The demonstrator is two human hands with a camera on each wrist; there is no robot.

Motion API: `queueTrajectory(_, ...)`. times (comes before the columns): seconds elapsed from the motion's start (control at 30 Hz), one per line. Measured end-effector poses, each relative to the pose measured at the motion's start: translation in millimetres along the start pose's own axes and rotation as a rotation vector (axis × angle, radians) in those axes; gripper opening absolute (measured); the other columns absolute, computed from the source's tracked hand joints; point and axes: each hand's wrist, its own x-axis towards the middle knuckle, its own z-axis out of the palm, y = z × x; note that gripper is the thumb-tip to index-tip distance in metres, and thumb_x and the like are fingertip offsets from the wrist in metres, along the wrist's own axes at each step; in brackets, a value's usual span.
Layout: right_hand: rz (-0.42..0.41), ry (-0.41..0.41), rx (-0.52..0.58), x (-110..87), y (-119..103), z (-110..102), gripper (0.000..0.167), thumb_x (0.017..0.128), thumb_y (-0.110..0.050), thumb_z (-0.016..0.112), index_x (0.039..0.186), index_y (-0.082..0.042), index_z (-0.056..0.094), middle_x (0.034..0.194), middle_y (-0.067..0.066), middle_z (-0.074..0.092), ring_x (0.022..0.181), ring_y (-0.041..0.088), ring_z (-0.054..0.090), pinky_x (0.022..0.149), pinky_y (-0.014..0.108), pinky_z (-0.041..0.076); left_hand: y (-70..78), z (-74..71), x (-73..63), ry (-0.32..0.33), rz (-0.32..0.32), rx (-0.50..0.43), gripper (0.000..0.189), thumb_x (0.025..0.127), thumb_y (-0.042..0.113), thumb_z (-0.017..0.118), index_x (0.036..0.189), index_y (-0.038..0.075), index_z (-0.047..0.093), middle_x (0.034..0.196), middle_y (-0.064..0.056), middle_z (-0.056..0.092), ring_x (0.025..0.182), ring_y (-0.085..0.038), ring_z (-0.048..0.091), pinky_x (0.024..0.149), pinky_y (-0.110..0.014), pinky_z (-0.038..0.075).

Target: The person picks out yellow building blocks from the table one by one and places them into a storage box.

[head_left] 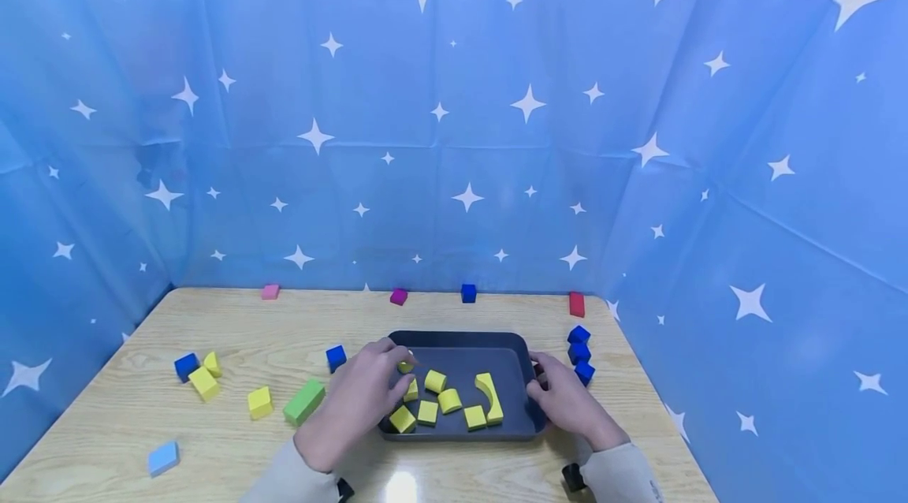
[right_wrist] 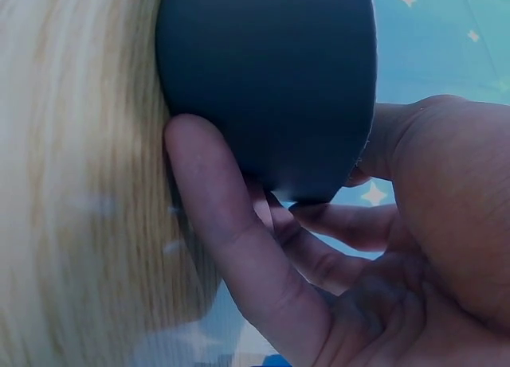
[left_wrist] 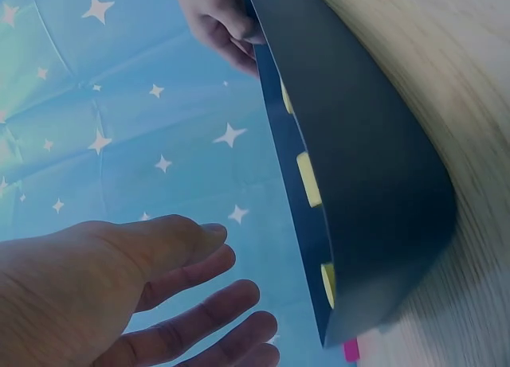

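Observation:
A dark grey rectangular tray lies on the wooden table, holding several yellow blocks, among them cubes, rounded pieces and an arch. My right hand grips the tray's right end. In the right wrist view, its fingers bend around the outer wall, with the thumb over the rim. Above the tray's left end hovers my left hand, hiding part of that rim. The left wrist view shows this hand beside the tray wall, fingers spread and nothing between them.
Left of the tray lie a green block, a light blue block, yellow blocks and blue cubes. Blue cubes stand right of it. Pink, magenta, blue and red blocks line the back edge, before a starry curtain.

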Motion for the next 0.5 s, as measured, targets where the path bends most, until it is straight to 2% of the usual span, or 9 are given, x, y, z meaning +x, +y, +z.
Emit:
queueTrajectory(0.2, -0.001, 0.001, 0.000, 0.3, -0.7, 0.7, 0.061, 0.111, -0.006, 0.068, 0.169, 0.003, 0.053, 0.148, 0.021, 0.073, 0.120, 0.029, 0.076, 0.100, 0.053, 0.072, -14.4, -6.6, -4.3, 0.002, -0.061, 0.012, 0.015, 0.097, 0.016, 0.096, 0.110, 0.015, 0.088, 0.108, -0.007, 0.081, 0.080, -0.011, 0.061, 0.060, -0.023, 0.052)
queueTrajectory(0.4, -0.007, 0.004, 0.009, 0.8, 0.6, 0.4, 0.060, 0.111, -0.005, 0.068, 0.169, 0.003, 0.054, 0.146, 0.021, 0.074, 0.119, 0.029, 0.077, 0.099, 0.052, 0.072, -32.2, -15.5, -10.4, -0.020, -0.144, 0.032, 0.019, 0.097, 0.017, 0.096, 0.114, 0.018, 0.089, 0.112, -0.007, 0.081, 0.085, -0.013, 0.068, 0.068, -0.034, 0.064)
queueTrajectory(0.5, -0.007, 0.005, 0.007, 0.9, 1.7, 0.3, 0.061, 0.111, -0.006, 0.068, 0.169, 0.003, 0.054, 0.146, 0.021, 0.074, 0.119, 0.029, 0.077, 0.099, 0.052, 0.072, -42.6, -19.6, -15.1, -0.034, -0.177, 0.050, 0.022, 0.097, 0.016, 0.096, 0.117, 0.018, 0.088, 0.113, -0.008, 0.081, 0.086, -0.014, 0.070, 0.070, -0.037, 0.066)
